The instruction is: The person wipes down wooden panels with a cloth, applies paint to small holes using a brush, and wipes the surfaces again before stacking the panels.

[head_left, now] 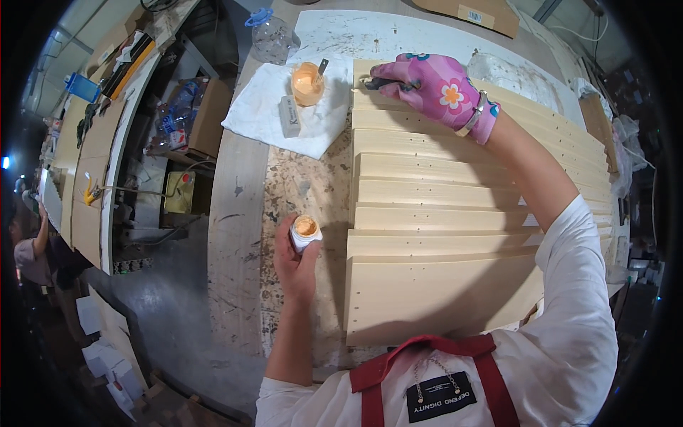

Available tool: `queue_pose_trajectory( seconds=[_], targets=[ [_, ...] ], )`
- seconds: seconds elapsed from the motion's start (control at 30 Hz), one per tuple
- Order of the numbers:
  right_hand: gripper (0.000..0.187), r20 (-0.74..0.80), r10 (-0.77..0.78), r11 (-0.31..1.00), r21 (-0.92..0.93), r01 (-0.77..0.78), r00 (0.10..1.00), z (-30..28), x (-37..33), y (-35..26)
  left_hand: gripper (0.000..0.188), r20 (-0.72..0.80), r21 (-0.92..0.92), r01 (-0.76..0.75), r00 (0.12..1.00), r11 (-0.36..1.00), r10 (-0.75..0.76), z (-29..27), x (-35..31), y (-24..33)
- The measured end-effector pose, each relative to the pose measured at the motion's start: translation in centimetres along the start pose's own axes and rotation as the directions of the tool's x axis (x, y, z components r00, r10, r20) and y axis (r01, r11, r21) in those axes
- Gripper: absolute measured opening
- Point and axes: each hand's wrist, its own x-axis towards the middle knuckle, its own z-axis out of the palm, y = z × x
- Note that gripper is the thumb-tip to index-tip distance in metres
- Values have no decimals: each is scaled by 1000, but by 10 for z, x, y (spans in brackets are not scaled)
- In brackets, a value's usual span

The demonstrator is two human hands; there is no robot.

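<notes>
My left hand (290, 269) is wrapped round a small white jar (306, 240). Its mouth faces up and shows orange paste inside. My right hand (437, 91), in a pink flowered glove, grips a small dark tool (375, 83); most of it is hidden by the fingers. The tool's tip is at the left end of the farthest board in a stack of pale wooden boards (434, 288). These overlap like steps, with small dark holes along them. Left of that hand, a cup of orange paste (306, 89) with a stick standing in it rests on a white cloth (249, 107).
Beside the cup lies a grey-white block (289, 117). A clear plastic bottle (271, 37) with a blue cap stands behind the cloth. The stained workbench (238, 285) ends at the left, across an aisle from a cluttered shelf (124, 128). Another person (39, 249) is at far left.
</notes>
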Motion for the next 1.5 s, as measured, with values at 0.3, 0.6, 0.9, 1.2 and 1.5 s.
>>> queue_pose_trajectory(
  seconds=[0.3, 0.6, 0.9, 1.2, 1.5],
  targets=[
    [24, 156, -73, 994, -75, 86, 985, 5, 7, -1, 53, -10, -13, 10, 1000, 1000, -10, 1, 0, -1],
    [26, 50, -100, 994, -36, 102, 994, 5, 12, 7, 52, -14, 1, 9, 1000, 1000, -9, 2, 1, 1],
    [23, 125, -133, 991, 28, 130, 983, 0, 14, 7, 52, -5, 19, 34, 999, 999, -34, 3, 0, 7],
    [24, 110, -92, 995, 43, 87, 990, -1, 15, 7, 53, 3, 44, 27, 1000, 999, -27, 2, -1, 7],
    [27, 45, -25, 994, 104, 20, 999, 2, 17, 28, 52, 12, 95, -17, 1000, 995, 16, 0, 2, 1]
  ],
)
